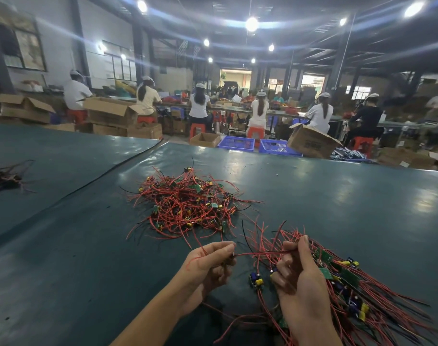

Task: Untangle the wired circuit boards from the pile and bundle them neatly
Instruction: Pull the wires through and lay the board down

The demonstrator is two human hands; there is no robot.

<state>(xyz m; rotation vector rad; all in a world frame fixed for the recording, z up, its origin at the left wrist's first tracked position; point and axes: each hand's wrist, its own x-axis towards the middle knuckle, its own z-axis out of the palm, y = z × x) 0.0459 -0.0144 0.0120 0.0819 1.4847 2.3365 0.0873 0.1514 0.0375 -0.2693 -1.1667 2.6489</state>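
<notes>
A tangled pile of wired circuit boards [188,206], red and black leads with small green boards, lies in the middle of the dark green table [337,201]. My left hand [209,264] pinches a red wire between thumb and fingers. A red and black lead [260,253] runs taut from it to my right hand [297,273], which grips the lead and a bundle of wired boards [350,283] spreading out to the right. A small board with blue and yellow parts [256,279] hangs between my hands.
A second small heap of dark wires [3,177] lies at the table's far left. A black seam [100,177] crosses the table cover diagonally. Beyond the far edge stand cardboard boxes [310,141], blue crates [235,143], and several seated people at benches.
</notes>
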